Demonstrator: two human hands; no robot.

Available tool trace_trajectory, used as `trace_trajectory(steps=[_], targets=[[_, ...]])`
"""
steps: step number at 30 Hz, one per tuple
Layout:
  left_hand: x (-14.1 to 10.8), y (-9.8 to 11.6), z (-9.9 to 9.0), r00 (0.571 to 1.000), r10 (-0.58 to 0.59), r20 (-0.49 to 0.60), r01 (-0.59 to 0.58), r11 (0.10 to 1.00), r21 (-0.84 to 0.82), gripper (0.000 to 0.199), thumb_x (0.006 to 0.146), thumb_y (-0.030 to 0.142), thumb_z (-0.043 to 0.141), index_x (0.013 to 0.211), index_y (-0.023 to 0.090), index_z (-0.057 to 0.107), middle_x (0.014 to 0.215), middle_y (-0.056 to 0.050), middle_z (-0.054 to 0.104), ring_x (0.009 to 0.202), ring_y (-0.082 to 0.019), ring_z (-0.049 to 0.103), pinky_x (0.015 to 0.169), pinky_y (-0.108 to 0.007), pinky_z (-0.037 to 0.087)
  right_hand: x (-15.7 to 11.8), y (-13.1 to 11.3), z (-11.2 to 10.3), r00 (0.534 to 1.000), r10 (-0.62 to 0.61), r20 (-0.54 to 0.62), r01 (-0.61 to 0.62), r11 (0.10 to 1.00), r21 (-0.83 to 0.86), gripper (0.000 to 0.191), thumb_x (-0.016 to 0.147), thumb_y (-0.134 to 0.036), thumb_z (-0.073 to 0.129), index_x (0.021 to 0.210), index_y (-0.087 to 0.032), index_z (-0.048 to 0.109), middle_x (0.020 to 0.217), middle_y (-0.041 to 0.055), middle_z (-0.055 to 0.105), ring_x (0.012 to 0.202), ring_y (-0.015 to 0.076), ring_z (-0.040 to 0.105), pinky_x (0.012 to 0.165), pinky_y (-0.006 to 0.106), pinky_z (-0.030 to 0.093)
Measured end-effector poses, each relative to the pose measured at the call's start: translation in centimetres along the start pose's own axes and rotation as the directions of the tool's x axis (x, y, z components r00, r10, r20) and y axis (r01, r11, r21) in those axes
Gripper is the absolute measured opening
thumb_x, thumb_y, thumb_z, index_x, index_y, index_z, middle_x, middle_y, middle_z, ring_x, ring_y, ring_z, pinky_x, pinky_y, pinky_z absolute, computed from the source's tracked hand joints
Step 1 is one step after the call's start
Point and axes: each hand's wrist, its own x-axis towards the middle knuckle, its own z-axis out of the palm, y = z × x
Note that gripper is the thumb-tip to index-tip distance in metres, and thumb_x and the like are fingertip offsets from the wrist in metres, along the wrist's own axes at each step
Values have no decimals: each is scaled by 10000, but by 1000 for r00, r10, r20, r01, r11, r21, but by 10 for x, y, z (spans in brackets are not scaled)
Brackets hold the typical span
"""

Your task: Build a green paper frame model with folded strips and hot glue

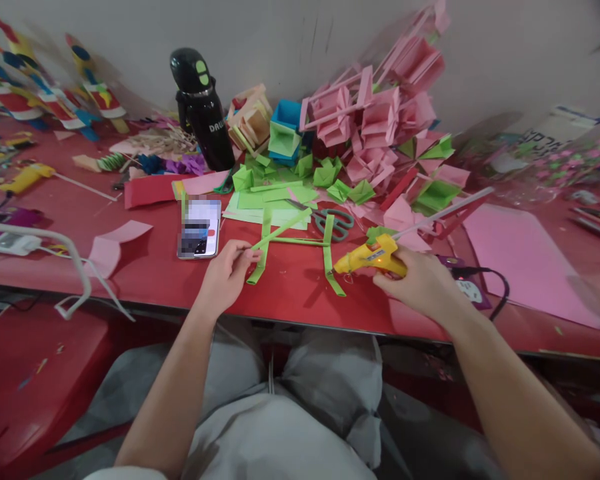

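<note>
Taking the pale green folded-paper frame (300, 241) as the clock's centre, with twelve toward the wall, a limp, curled pink paper strip (115, 247) lies at nine o'clock. Nearer, between nine and ten, a flat phone (200, 228) rests face up. At ten to eleven stands a smooth black bottle (205, 120), its lid closed, contents hidden. The left hand (226, 272), at eight, pinches a flattened green paper strip (285, 228) between thumb and fingertips; the strip slants over the frame's left upright. The frame lies on the red tabletop (290, 300), two bent uprights joined by a thin crossbar. A squarish blue-and-green paper box (285, 130) sits at twelve; what it holds I cannot tell. Scissors (336, 223) lie between one and two, below creased pink paper boxes (380, 113). At three, the right hand's (423, 279) fingers are curled around a yellow plastic glue gun (373, 259), its nozzle at the frame's right upright. Farther out at three lies a smooth pink sheet (520, 253). Bare red surface shows between the frame and the table's straight front edge
</note>
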Motion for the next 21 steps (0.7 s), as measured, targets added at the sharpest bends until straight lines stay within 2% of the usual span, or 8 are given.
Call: trace_trajectory(steps=[13, 21], targets=[[0, 0, 0, 1000, 1, 2, -1, 1000, 5, 305, 1004, 514, 536, 1087, 222, 568, 1162, -129, 761, 1116, -265, 729, 925, -405, 569, 0, 1, 4, 998, -58, -22, 57, 998, -27, 305, 798, -357, 607, 1034, -181, 689, 816, 104, 738, 721, 282, 678, 605, 322, 413], [-1, 0, -1, 1000, 12, 9, -12, 999, 31, 321, 1011, 522, 525, 1105, 217, 562, 1171, -132, 759, 1100, -267, 736, 928, -421, 575, 0, 4, 5, 997, -69, -27, 67, 997, -44, 345, 806, -347, 601, 1092, -178, 693, 825, 103, 746, 707, 282, 681, 585, 315, 404]])
